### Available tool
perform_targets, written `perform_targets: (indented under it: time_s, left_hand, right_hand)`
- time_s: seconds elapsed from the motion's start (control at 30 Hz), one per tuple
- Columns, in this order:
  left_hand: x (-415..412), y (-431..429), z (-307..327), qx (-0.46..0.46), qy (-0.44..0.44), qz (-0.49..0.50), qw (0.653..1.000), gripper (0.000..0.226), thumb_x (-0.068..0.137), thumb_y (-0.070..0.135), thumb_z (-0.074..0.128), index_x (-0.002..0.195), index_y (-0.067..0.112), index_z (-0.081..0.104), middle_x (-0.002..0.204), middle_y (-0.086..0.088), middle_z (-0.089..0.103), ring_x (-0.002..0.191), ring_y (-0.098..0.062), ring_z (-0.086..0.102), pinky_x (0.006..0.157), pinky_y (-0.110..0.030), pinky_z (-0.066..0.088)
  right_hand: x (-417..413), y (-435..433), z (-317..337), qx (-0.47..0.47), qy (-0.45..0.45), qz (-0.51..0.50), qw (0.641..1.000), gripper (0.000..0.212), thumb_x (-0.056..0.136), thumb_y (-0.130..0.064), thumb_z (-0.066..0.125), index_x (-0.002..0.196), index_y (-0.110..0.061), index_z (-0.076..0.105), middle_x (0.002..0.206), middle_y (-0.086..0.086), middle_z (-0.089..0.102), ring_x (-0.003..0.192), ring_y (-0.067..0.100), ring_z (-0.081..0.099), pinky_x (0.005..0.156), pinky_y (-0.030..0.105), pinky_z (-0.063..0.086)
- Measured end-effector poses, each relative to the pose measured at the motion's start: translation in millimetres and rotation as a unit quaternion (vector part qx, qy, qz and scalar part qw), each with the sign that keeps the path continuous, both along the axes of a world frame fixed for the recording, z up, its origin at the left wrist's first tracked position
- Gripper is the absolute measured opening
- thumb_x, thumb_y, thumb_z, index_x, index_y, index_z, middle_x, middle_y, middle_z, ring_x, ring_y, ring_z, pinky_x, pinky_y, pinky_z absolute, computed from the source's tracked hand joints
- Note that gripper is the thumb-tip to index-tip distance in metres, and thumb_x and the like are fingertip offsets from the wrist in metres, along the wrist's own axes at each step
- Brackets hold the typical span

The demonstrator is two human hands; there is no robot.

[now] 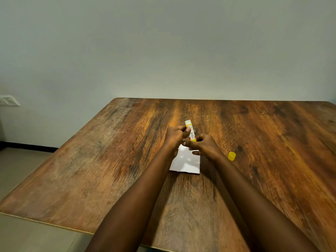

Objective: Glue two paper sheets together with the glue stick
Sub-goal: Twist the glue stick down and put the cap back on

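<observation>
An uncapped glue stick (190,128), white with a yellow base, is held upright above the table's middle. My left hand (175,135) grips its body. My right hand (203,144) pinches its yellow base from below. White paper (187,163) lies flat on the table under both hands, partly hidden by my wrists; whether it is one sheet or two stacked I cannot tell. The yellow cap (231,156) lies on the table to the right of my right wrist.
The wooden table (109,160) reaches a plain wall at the back. Its left edge drops off to a tiled floor (21,164). A wall socket (9,100) sits at the far left.
</observation>
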State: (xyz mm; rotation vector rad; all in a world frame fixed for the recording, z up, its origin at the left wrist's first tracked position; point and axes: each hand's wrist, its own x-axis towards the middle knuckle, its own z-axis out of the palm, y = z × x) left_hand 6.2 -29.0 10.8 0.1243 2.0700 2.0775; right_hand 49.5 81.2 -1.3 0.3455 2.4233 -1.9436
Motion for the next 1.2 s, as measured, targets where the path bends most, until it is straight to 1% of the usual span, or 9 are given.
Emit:
perform_targets:
  time_s: [0.13, 0.23, 0.47, 0.57, 0.67, 0.8, 0.93, 1.07, 1.2]
  left_hand:
    - [-3.6, -2.0, 1.4, 0.015, -0.010, -0.007, 1.000, 0.025, 0.091, 0.002, 0.052, 0.112, -0.007, 0.063, 0.113, -0.021, 0.067, 0.100, -0.023, 0.062, 0.090, -0.034, 0.050]
    - [-3.7, -3.1, 1.0, 0.012, -0.011, -0.007, 1.000, 0.026, 0.091, 0.001, 0.052, 0.113, -0.008, 0.062, 0.113, -0.021, 0.067, 0.102, -0.022, 0.061, 0.096, -0.037, 0.048]
    - [-1.4, -2.3, -2.0, -0.015, 0.015, 0.011, 1.000, 0.027, 0.090, 0.004, 0.055, 0.114, -0.005, 0.063, 0.097, -0.004, 0.066, 0.090, -0.014, 0.061, 0.060, -0.012, 0.050]
    - [-3.5, -1.8, 0.8, -0.021, 0.016, 0.022, 0.999, 0.028, 0.090, 0.006, 0.056, 0.115, -0.004, 0.063, 0.097, -0.004, 0.065, 0.081, -0.013, 0.062, 0.056, -0.015, 0.054]
    - [-6.4, -6.1, 3.0, -0.009, 0.003, 0.017, 1.000, 0.028, 0.091, 0.006, 0.055, 0.115, -0.005, 0.062, 0.096, -0.006, 0.066, 0.078, -0.013, 0.064, 0.059, -0.017, 0.055]
    - [-7.6, -12.0, -0.3, 0.002, -0.014, 0.012, 1.000, 0.029, 0.091, 0.005, 0.054, 0.117, -0.006, 0.061, 0.110, -0.014, 0.068, 0.097, -0.020, 0.063, 0.080, -0.024, 0.051]
    - [-4.3, -13.5, -3.1, 0.004, 0.002, 0.011, 1.000, 0.030, 0.091, 0.003, 0.054, 0.118, -0.007, 0.059, 0.101, -0.008, 0.067, 0.083, -0.010, 0.064, 0.062, -0.010, 0.053]
    - [-3.2, -6.8, -5.2, -0.013, 0.013, 0.018, 1.000, 0.030, 0.088, 0.003, 0.058, 0.117, -0.004, 0.062, 0.114, -0.012, 0.066, 0.101, -0.020, 0.061, 0.073, -0.021, 0.051]
    - [-3.1, -5.7, -3.5, 0.004, 0.005, 0.010, 1.000, 0.029, 0.089, 0.006, 0.058, 0.116, -0.003, 0.062, 0.102, -0.004, 0.064, 0.086, -0.013, 0.062, 0.059, -0.012, 0.051]
  right_hand:
    - [2.7, 6.1, -0.8, -0.133, -0.025, 0.050, 0.989, 0.023, 0.089, -0.007, 0.056, 0.106, 0.005, 0.064, 0.093, 0.011, 0.070, 0.086, 0.019, 0.066, 0.072, 0.026, 0.053]
    - [4.0, 6.3, -1.7, -0.152, -0.019, 0.028, 0.988, 0.015, 0.085, -0.004, 0.060, 0.093, 0.006, 0.068, 0.078, 0.009, 0.073, 0.073, 0.015, 0.071, 0.065, 0.024, 0.055]
    - [-6.1, -5.9, -3.0, 0.109, 0.013, -0.063, 0.992, 0.039, 0.066, -0.020, 0.083, 0.090, 0.004, 0.065, 0.080, 0.013, 0.069, 0.073, 0.023, 0.067, 0.074, 0.040, 0.055]
    - [-6.7, -12.2, -4.9, 0.088, 0.039, -0.081, 0.992, 0.048, 0.067, -0.025, 0.082, 0.098, 0.006, 0.061, 0.088, 0.017, 0.068, 0.076, 0.024, 0.063, 0.076, 0.044, 0.054]
    - [-5.5, -5.6, -2.6, -0.022, 0.027, 0.010, 0.999, 0.031, 0.078, -0.022, 0.074, 0.098, -0.002, 0.061, 0.092, 0.011, 0.066, 0.079, 0.017, 0.063, 0.072, 0.031, 0.052]
    - [-3.4, 3.1, -3.5, -0.188, -0.031, 0.071, 0.979, 0.014, 0.090, -0.012, 0.059, 0.095, -0.003, 0.067, 0.088, 0.010, 0.072, 0.082, 0.017, 0.069, 0.074, 0.027, 0.055]
    - [-2.0, 3.4, -2.6, -0.123, -0.023, 0.053, 0.991, 0.023, 0.082, -0.011, 0.068, 0.099, 0.005, 0.066, 0.084, 0.010, 0.072, 0.071, 0.012, 0.071, 0.064, 0.022, 0.055]
    - [-5.4, -7.1, -5.7, 0.001, 0.026, -0.055, 0.998, 0.028, 0.071, -0.008, 0.078, 0.087, -0.001, 0.056, 0.081, 0.011, 0.066, 0.072, 0.019, 0.066, 0.065, 0.030, 0.053]
    - [-8.7, -7.6, -8.8, -0.021, 0.023, -0.038, 0.999, 0.029, 0.073, -0.012, 0.078, 0.084, -0.009, 0.051, 0.086, 0.007, 0.065, 0.078, 0.018, 0.066, 0.069, 0.031, 0.054]
